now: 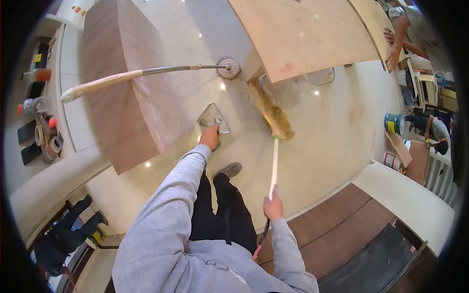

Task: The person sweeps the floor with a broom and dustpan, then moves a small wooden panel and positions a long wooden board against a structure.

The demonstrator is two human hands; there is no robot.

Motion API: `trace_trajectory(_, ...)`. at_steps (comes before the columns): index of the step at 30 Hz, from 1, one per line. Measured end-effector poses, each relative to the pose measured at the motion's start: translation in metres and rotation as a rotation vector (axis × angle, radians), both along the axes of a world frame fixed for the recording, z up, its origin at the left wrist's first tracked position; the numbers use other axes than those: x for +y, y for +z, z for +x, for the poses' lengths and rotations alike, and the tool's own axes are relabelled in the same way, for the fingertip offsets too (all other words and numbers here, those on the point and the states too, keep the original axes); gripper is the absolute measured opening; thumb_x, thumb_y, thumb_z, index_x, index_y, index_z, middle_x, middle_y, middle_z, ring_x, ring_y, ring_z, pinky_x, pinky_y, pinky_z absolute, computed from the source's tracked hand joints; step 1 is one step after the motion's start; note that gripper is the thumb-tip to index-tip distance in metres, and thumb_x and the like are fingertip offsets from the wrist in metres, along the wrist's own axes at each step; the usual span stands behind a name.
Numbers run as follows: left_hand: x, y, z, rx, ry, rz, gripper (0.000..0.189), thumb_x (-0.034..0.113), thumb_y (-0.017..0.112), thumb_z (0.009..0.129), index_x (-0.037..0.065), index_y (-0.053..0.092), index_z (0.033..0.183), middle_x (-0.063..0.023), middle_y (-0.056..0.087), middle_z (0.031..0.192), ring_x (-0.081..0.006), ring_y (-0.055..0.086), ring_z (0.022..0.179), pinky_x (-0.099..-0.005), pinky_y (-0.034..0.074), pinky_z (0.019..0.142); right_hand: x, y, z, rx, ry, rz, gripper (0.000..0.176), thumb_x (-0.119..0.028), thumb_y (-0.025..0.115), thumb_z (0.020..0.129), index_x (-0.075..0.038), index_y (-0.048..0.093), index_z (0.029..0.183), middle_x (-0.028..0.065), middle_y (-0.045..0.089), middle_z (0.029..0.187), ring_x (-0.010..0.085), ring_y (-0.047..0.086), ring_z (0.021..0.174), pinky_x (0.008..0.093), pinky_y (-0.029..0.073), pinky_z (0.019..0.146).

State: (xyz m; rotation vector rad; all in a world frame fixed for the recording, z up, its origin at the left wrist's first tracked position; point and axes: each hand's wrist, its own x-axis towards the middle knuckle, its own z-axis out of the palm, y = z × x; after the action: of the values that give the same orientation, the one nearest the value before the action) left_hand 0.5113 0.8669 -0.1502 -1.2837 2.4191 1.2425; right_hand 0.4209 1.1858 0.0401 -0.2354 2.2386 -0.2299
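My left hand reaches down low and is closed on the handle of a dustpan, which rests on or just above the pale floor. In my right hand is the white stick of a broom, gripped partway along. The broom's yellowish bristles lie against the floor, right of the dustpan and apart from it. Past the dustpan a mop with a round head leans over a brown board. Crumpled clear plastic lies just beyond the bristles.
A wooden panel stands ahead, with another person's hands at its right edge. Brown boards lie to the left, more at lower right. Buckets stand at right. Bottles sit on a left shelf. Other people are nearby.
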Motion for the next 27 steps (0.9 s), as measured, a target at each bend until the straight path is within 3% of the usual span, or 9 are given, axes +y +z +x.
trace_trajectory(6,0.040,-0.026,-0.004,-0.041,-0.003,-0.034,0.014,0.013,0.061,0.082,0.004,0.053,0.091,-0.0208,0.061,0.085,-0.0393,0.059,0.083,-0.0464,0.046,0.072,-0.022,-0.064,0.013,-0.174,0.108,0.181,0.065,-0.016,0.046,0.079,-0.005,0.027,0.141,0.0346,0.057,0.101,0.0451,0.059,0.091,0.0454,0.046,0.083)
trace_trajectory(8,0.047,-0.033,-0.002,-0.036,0.024,-0.050,0.013,0.012,0.061,0.081,0.004,0.055,0.090,-0.0208,0.061,0.085,-0.0396,0.058,0.083,-0.0463,0.046,0.072,0.015,-0.059,0.036,-0.068,0.227,0.042,0.066,-0.017,0.048,0.079,-0.006,0.028,0.141,0.0329,0.061,0.092,0.0389,0.064,0.072,0.0432,0.051,0.068)
trace_trajectory(10,0.050,-0.033,0.004,-0.029,0.037,-0.023,0.013,0.012,0.060,0.081,0.004,0.053,0.090,-0.0206,0.062,0.088,-0.0388,0.059,0.084,-0.0476,0.046,0.074,0.081,-0.071,0.042,-0.094,0.086,-0.208,0.065,-0.013,0.052,0.080,-0.009,0.030,0.141,0.0210,0.062,0.075,0.0252,0.059,0.052,0.0359,0.048,0.049)
trace_trajectory(12,0.051,-0.026,0.014,-0.025,0.081,-0.035,0.012,0.011,0.060,0.081,0.004,0.053,0.089,-0.0204,0.062,0.087,-0.0388,0.059,0.084,-0.0475,0.046,0.074,0.065,0.022,0.024,-0.376,-0.268,-0.049,0.061,-0.013,0.055,0.081,-0.004,0.036,0.138,0.0167,0.060,0.114,0.0203,0.062,0.064,0.0332,0.050,0.056)
trace_trajectory(14,0.054,-0.015,0.025,-0.013,0.123,-0.047,0.010,0.010,0.059,0.081,0.005,0.053,0.088,-0.0201,0.062,0.087,-0.0388,0.059,0.084,-0.0475,0.046,0.073,0.086,0.064,0.020,-0.339,-0.301,-0.138,0.061,-0.006,0.055,0.081,-0.001,0.035,0.138,0.0136,0.061,0.104,0.0123,0.052,0.050,0.0263,0.044,0.045)
trace_trajectory(19,0.060,0.020,0.059,0.120,0.327,0.038,0.014,0.013,0.062,0.082,0.004,0.053,0.087,-0.0209,0.060,0.084,-0.0403,0.057,0.080,-0.0448,0.045,0.070,0.076,0.151,-0.012,-0.397,-0.331,-0.140,0.060,-0.006,0.054,0.082,0.000,0.033,0.139,0.0118,0.059,0.093,0.0134,0.053,0.053,0.0269,0.044,0.047)
trace_trajectory(21,0.069,0.038,0.071,0.115,0.360,0.027,0.013,0.012,0.061,0.082,0.003,0.053,0.087,-0.0206,0.060,0.084,-0.0404,0.057,0.081,-0.0449,0.045,0.070,0.071,0.153,-0.030,-0.398,-0.304,-0.148,0.061,-0.005,0.054,0.082,0.000,0.033,0.139,0.0097,0.059,0.085,0.0129,0.053,0.054,0.0267,0.044,0.047)
trace_trajectory(24,0.084,0.057,0.080,0.125,0.434,0.020,0.013,0.013,0.062,0.082,0.004,0.053,0.087,-0.0202,0.060,0.085,-0.0404,0.057,0.082,-0.0448,0.046,0.071,0.084,0.107,-0.073,-0.214,0.044,-0.262,0.062,-0.005,0.051,0.081,-0.001,0.032,0.140,0.0059,0.056,0.071,0.0091,0.049,0.050,0.0254,0.042,0.046)
trace_trajectory(27,0.106,0.065,0.086,0.128,0.544,-0.007,0.015,0.015,0.063,0.083,0.004,0.053,0.087,-0.0200,0.061,0.083,-0.0397,0.058,0.080,-0.0435,0.046,0.070,0.020,0.120,-0.110,-0.341,-0.003,-0.221,0.064,-0.005,0.049,0.083,-0.005,0.026,0.143,0.0003,0.046,0.060,0.0088,0.043,0.040,0.0254,0.037,0.037)
